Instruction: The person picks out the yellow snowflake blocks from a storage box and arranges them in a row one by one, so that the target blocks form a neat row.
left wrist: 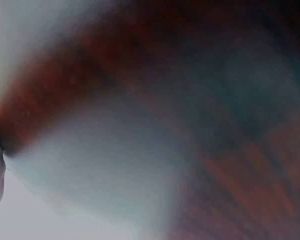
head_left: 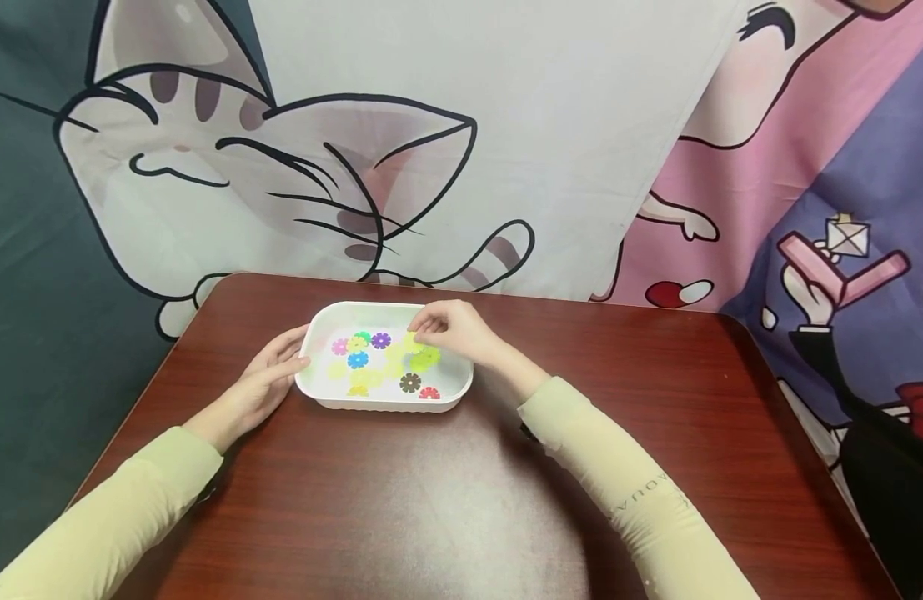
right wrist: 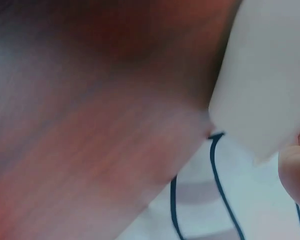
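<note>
A person in pale sleeves (head_left: 619, 483) works at a reddish-brown table (head_left: 401, 500). On it, near the far edge, sits a white plastic tray (head_left: 389, 406) scattered with small flower-shaped discs: purple (head_left: 381, 341), blue (head_left: 358, 360), pink (head_left: 340, 347), dark brown (head_left: 410, 383) and red (head_left: 429, 392), with several yellow and green ones among them. Behind hangs a cloth (head_left: 566, 167) printed with a smiling cartoon cat.

The left hand (head_left: 266, 379) holds the tray's left end, thumb over the rim and fingers along the outside. The right hand (head_left: 458, 333) reaches over the tray's far right side, thumb and fingertips drawn close together at a yellow disc (head_left: 412, 340). Whether that disc is pinched or merely touched, I cannot tell (both wrist views miss the fingertips, and the left one is mostly blur).

The step in hand appears to be picking among the discs while the tray is steadied. The next move would seem to call for a sure fingertip pinch on one thin disc, parting it from its neighbours, with the left hand keeping the tray from sliding.
</note>
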Demonstrator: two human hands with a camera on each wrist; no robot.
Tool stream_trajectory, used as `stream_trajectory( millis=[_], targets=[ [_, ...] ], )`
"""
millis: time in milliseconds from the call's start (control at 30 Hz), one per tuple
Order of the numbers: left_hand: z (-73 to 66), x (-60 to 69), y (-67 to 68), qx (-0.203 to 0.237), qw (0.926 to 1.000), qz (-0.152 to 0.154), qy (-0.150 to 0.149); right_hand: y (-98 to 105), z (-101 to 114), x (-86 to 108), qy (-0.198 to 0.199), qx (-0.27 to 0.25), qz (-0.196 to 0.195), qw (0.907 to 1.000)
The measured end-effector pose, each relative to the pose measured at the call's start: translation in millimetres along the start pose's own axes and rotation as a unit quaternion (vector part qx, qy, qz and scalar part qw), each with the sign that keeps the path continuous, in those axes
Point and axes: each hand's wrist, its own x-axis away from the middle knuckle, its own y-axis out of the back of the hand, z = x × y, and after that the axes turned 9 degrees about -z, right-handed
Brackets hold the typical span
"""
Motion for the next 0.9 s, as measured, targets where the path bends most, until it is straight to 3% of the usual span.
stream_trajectory(
  millis=[500,700,900],
  targets=[
    [-0.5,0.8,0.7,-0.016,0.9999,-0.002,0.003,67,-31,31.1,-0.057,-0.062,-0.065,0.9943],
    [-0.7,0.7,0.5,-0.017,0.9999,0.0,0.001,79,-51,47.8,-0.065,-0.055,-0.063,0.9943],
    [-0.2,1.3,0.7,-0.013,0.9999,0.0,0.0,81,-68,60.1,-0.071,-0.037,-0.03,0.9964]
  ],
)
